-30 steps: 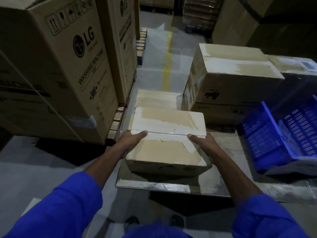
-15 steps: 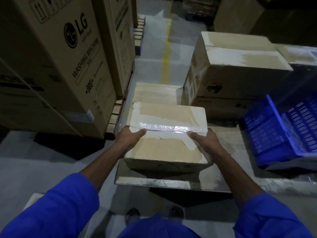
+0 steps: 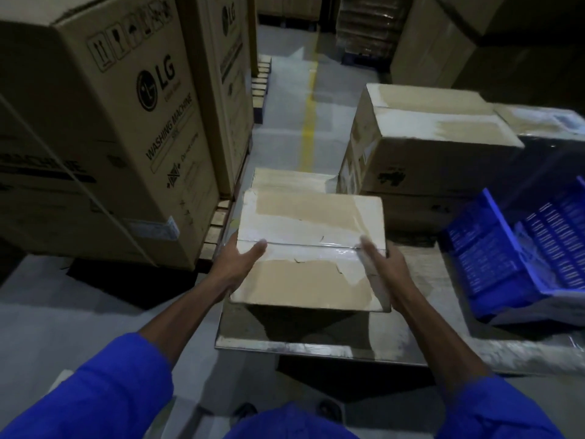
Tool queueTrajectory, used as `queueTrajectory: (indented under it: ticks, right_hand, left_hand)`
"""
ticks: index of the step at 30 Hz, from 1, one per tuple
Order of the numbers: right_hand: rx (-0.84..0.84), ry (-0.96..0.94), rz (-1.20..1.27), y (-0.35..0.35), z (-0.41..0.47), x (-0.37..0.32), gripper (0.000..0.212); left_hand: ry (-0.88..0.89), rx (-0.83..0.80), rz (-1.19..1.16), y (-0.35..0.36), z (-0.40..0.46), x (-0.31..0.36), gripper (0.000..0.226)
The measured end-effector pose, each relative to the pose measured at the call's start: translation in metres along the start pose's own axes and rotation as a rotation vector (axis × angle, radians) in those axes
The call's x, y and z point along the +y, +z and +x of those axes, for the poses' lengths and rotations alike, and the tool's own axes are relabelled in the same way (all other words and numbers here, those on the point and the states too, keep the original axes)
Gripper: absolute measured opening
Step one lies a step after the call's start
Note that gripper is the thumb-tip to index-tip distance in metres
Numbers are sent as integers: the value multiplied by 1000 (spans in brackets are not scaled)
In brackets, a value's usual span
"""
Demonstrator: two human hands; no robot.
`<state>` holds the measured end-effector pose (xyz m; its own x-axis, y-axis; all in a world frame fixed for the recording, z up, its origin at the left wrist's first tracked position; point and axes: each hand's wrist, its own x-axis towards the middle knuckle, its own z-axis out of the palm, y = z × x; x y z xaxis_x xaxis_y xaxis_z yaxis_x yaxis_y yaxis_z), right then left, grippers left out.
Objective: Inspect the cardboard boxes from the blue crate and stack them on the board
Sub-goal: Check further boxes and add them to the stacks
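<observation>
A taped cardboard box is held up above the board, casting a shadow on it. My left hand grips its left side with the thumb on top. My right hand grips its right side, thumb laid along the tape seam. Behind it, another flat cardboard box lies on the board. The blue crate stands tilted at the right edge of the board.
Tall washing machine cartons stand on a wooden pallet to the left. A big taped carton sits on another behind the board. A floor aisle with a yellow line runs ahead. My feet show below the board.
The box has risen off the board and come closer to me, held in both hands. It rested on the board a second ago.
</observation>
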<state>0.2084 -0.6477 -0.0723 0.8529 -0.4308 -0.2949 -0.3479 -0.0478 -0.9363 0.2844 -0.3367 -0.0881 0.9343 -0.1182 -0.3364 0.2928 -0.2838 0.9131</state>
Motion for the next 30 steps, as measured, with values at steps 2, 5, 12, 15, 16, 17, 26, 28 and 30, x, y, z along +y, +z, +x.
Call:
queueTrajectory:
  ticks: [2,5,12,15,16,17,26,28,30]
  right_hand:
    - [46,3,96,-1,-1,-8,97]
    - [81,3,230,-6,-2,-19,86]
    - [126,35,273,-16,-10,-17,77]
    - [66,8,229,-22,-11,-16,74]
    - [41,-6,203,-25,-10,-17,82]
    - [12,-20,166,-27,-9,-21,90]
    - [-172,-17,-200,-18,9,-44,76]
    - [-177,-22,-271,-16,20,-38,104]
    - [-178,-23,-306,-16,29,-33,118]
  left_hand:
    - [1,56,-73,-4,-3,11,96]
    - [-37,12,-264,-16,-4,24,118]
    - [-99,39,-406,-17,-18,33,102]
    - [-109,-42,-304,-22,-21,33,94]
    - [-103,-68,-276,-24,-21,34,89]
    - [-96,-86,-272,-26,-18,36,82]
    - [-147,-64,-123,-17,0,53,86]
    - [-135,-54,-104,-17,3,51,97]
    - [-117,-52,-61,-16,4,51,100]
